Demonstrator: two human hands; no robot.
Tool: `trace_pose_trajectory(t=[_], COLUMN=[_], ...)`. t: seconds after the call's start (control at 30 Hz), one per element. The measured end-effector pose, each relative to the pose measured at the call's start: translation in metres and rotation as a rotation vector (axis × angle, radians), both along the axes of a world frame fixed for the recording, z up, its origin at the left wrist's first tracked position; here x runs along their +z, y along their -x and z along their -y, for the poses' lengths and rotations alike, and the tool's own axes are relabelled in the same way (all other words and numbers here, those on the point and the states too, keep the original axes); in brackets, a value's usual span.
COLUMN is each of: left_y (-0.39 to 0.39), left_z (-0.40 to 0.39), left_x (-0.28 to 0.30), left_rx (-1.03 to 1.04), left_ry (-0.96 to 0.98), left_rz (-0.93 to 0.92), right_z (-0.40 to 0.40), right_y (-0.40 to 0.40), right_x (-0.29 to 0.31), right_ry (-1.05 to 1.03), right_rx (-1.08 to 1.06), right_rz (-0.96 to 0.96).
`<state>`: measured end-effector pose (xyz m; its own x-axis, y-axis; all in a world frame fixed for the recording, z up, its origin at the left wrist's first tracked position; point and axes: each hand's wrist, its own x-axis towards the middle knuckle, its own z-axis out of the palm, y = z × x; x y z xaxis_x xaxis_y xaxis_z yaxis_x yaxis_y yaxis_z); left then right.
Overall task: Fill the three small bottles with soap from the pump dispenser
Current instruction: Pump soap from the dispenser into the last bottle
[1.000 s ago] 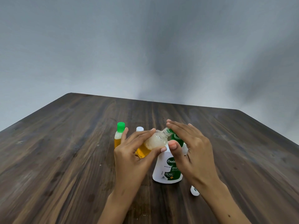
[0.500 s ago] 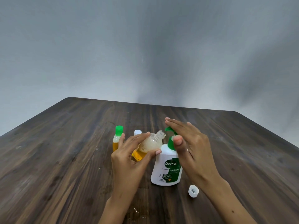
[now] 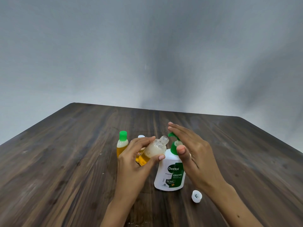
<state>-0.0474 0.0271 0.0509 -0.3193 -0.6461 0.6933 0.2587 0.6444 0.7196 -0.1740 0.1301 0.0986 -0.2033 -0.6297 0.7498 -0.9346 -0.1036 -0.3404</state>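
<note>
The open small bottle (image 3: 153, 151) sits tilted in the left hand (image 3: 136, 161), held off the surface (image 3: 65, 161) just left of the pump dispenser (image 3: 171, 174). Its long axis runs from lower left to upper right, base down toward the palm, uncapped mouth pointing up and right at the green pump spout (image 3: 171, 134); mouth and spout are near but apart. We read amber soap in its lower part and pale foam above, up to about the shoulder, so we judge this one nearly or wholly filled. The left grip is closed round the bottle body, thumb in front, fingers over the back. The right hand (image 3: 195, 154) holds nothing: fingers straight, palm hovering over the pump head, thumb beside the green collar; we cannot tell whether it touches the pump. Behind the left hand stands a green-capped bottle (image 3: 122, 145), upright, with amber soap in it, and just beside it a white-capped bottle (image 3: 141, 136), mostly hidden, its fill not readable beyond a strip of amber. A loose white cap (image 3: 196, 196) lies open side up on the surface near the right wrist, likely belonging to the held bottle. Our judgement: two bottles capped and apparently done, the third near full; left to do is any last pump, then capping.
</note>
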Motion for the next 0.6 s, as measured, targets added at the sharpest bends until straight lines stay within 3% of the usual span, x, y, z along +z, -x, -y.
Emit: trace_pose_trajectory(t=[0.6], left_y=[0.0006], left_z=[0.0011], left_x=[0.0001], left_rx=[0.057], left_ry=[0.084], left_rz=[0.018], right_z=[0.001], right_y=[-0.0058], right_x=[-0.0041], right_ry=[0.02], right_rx=[-0.139], right_rz=[-0.161])
